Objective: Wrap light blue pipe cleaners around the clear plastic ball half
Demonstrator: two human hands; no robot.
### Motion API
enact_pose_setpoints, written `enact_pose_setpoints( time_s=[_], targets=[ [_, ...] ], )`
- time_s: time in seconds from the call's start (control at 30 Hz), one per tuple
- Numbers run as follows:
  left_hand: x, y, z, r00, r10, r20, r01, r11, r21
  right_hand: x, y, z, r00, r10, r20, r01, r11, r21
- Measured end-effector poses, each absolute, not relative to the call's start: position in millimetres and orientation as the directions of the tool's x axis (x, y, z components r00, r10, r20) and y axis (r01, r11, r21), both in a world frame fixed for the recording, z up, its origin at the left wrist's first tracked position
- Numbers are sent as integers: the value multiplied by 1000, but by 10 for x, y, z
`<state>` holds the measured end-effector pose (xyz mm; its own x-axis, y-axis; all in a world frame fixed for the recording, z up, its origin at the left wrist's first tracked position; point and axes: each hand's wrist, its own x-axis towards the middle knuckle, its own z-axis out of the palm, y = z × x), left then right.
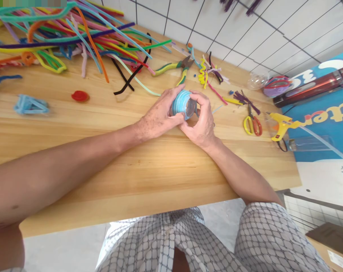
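Above the middle of the wooden table [126, 170], both hands are around a small, clear, rounded piece wrapped in light blue pipe cleaner [182, 104]. My left hand [162, 115] grips it from the left, fingers behind and thumb along the near edge. On the other side my right hand [201, 121] is curled with its fingertips against the bare clear end. A thin light blue strand [216, 109] shows just right of the right hand. Pliers with yellow-green handles [171, 68] lie open behind the hands.
A heap of colourful pipe cleaners [75, 37] covers the back left. Left of the hands lie a red oval piece [80, 96] and a blue pipe-cleaner bundle [31, 104]. To the right are scissors [252, 122], a yellow glue gun [281, 126], a clear ball [258, 80] and a wrapped ball [277, 86].
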<state>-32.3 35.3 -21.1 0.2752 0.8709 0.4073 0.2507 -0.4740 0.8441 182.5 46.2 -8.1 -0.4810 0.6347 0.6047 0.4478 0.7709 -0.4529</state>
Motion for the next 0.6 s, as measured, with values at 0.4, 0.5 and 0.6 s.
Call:
enact_pose_setpoints(
  time_s=[0.4, 0.5, 0.6],
  targets=[
    [-354, 302, -145, 254, 879, 404, 230, -460, 857, 1820, 505, -119, -492, 576, 652, 396, 816, -422],
    [-353, 309, -159, 259, 877, 406, 218, -462, 860, 1819, 510, -133, -501, 585, 638, 415, 809, -417],
    [-354, 305, -169, 255, 881, 400, 208, -454, 867, 1826, 512, -131, -512, 583, 631, 418, 811, -409]
  ],
)
